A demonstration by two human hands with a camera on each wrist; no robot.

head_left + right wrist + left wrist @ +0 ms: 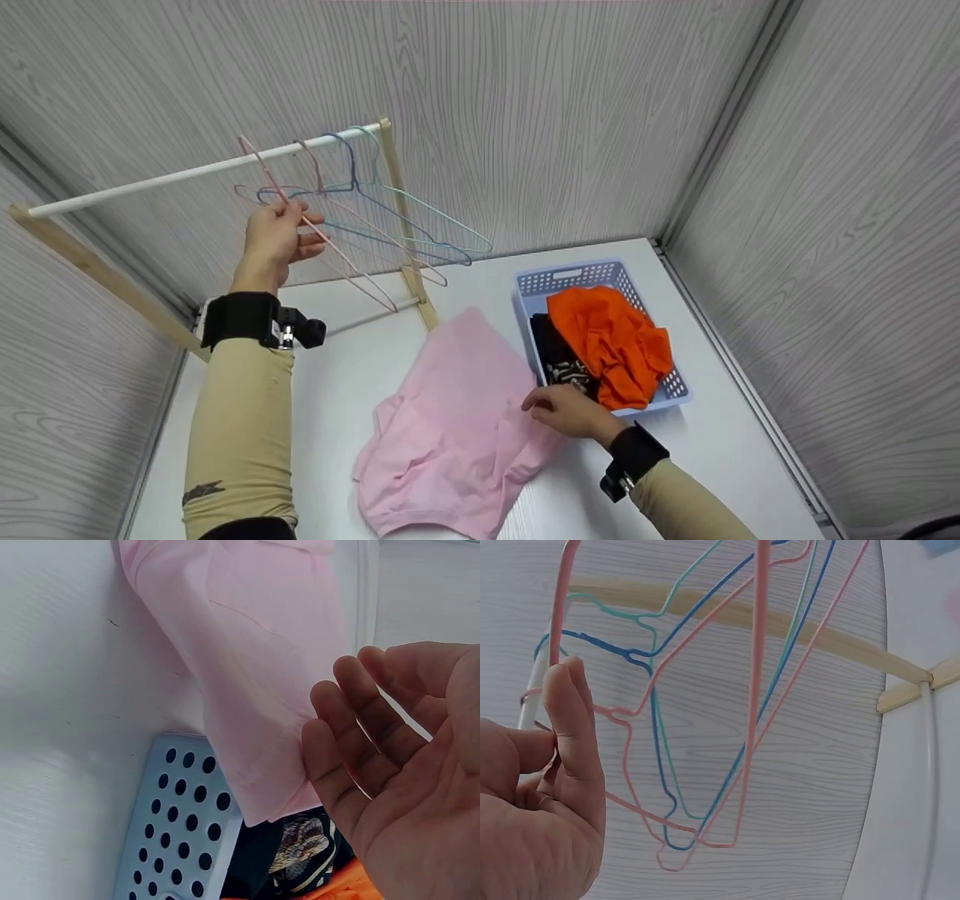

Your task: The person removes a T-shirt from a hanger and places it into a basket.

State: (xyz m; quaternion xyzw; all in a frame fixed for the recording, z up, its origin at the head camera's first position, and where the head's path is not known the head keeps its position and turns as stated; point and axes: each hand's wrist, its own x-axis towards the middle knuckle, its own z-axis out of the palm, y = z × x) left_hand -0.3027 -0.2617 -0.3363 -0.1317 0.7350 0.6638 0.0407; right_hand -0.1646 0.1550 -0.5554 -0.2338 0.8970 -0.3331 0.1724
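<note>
My left hand [271, 234] pinches a pink wire hanger [759, 637] near its neck, between thumb and fingers. The hanger's hook is up at the white rod [172, 178] of the rack. Below, a pink long-sleeved garment [450, 435] lies spread on the white table. My right hand [574, 412] hovers beside that garment's right side, fingers loosely bent with nothing held. In the right wrist view a pink sleeve [255, 742] reaches over the basket's edge, right at the fingertips.
Several other hangers, among them a blue hanger [352, 161] and a mint green hanger [442, 214], hang on the rod. A light blue basket [531, 283] on the right holds an orange garment [611, 341] and dark patterned clothing [551, 345]. Grey panels [525, 112] enclose the table.
</note>
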